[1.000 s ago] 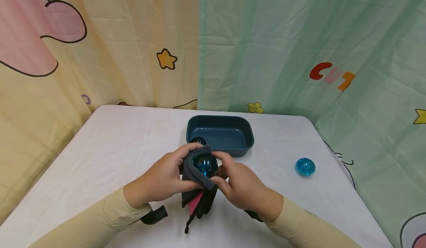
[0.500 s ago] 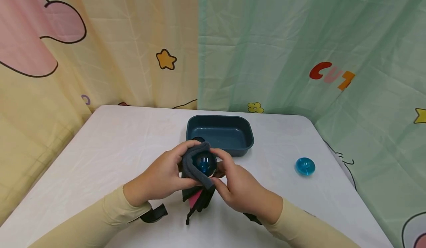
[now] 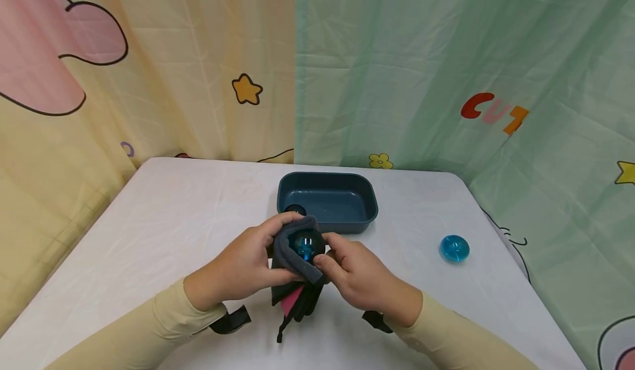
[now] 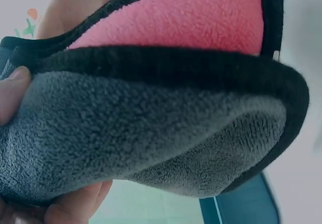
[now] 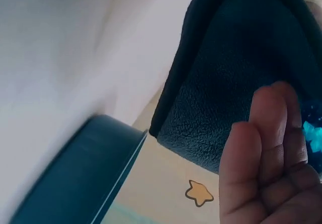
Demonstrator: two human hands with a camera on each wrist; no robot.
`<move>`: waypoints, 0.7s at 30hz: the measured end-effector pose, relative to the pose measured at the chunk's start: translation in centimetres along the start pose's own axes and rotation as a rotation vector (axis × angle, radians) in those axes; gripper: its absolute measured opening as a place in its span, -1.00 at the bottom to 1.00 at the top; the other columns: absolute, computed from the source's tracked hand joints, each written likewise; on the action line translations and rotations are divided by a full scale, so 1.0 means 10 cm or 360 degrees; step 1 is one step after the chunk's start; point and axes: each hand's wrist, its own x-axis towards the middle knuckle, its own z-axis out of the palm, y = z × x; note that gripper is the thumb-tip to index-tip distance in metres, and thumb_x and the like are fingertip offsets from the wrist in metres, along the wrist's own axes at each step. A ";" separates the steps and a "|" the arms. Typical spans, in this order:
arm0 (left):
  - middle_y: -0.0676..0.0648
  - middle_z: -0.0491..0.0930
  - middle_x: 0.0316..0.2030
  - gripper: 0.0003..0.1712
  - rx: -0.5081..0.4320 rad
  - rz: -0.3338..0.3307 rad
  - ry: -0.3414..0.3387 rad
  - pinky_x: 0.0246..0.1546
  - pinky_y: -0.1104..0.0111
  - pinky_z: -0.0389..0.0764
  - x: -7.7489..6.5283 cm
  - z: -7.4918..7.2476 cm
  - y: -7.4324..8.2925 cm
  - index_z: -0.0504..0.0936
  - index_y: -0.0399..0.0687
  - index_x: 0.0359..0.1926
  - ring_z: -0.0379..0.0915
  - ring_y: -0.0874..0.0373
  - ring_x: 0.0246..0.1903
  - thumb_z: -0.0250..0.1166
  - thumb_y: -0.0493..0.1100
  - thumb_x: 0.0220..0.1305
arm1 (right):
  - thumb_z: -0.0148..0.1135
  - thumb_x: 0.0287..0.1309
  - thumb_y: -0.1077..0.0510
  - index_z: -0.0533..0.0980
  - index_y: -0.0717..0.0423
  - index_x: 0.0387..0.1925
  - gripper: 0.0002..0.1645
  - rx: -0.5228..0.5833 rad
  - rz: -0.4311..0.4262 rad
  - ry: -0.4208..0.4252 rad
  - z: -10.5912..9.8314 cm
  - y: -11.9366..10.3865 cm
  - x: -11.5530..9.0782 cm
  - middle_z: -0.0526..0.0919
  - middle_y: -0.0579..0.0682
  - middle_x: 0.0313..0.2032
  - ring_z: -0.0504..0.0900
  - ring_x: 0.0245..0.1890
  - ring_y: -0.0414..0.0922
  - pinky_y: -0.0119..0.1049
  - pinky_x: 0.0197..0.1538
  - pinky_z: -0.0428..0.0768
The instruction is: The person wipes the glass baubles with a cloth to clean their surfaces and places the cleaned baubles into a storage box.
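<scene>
My left hand (image 3: 233, 265) grips a plush cleaning cloth (image 3: 286, 251), grey on one side and pink on the other, with black edging. Cupped in its folds is a glossy dark blue ball (image 3: 306, 242). From the right, my right hand (image 3: 364, 276) pinches the ball's side between thumb and fingers. Cloth and ball are held up over the table, just in front of the box. In the left wrist view the cloth (image 4: 110, 118) fills most of the picture and hides the ball. Bright turquoise flecks show on the ball (image 5: 313, 136) in the right wrist view.
A dark teal rectangular box (image 3: 367, 215) stands behind the hands, with a black shiny ball (image 3: 296, 209) at its left front corner. Right of it, a clear light blue ball (image 3: 455, 248) lies on the white-covered table (image 3: 198, 204). Printed curtains (image 3: 397, 83) hang behind.
The cloth and ball rose slightly, then came back down. My right thumb and fingers have shifted from the cloth's edge further onto the ball.
</scene>
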 end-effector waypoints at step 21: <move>-0.08 0.67 0.24 -0.10 -0.0015 0.0075 0.0011 0.04 0.41 0.72 0.01 -0.01 -0.02 0.32 -0.02 0.46 0.69 0.19 0.07 0.59 -0.25 0.19 | 0.34 0.41 0.19 0.19 0.25 0.46 -0.24 -0.0546 -0.0181 0.0162 0.03 -0.04 -0.03 0.77 -0.01 -0.23 0.72 -0.29 -0.19 -0.34 -0.22 0.66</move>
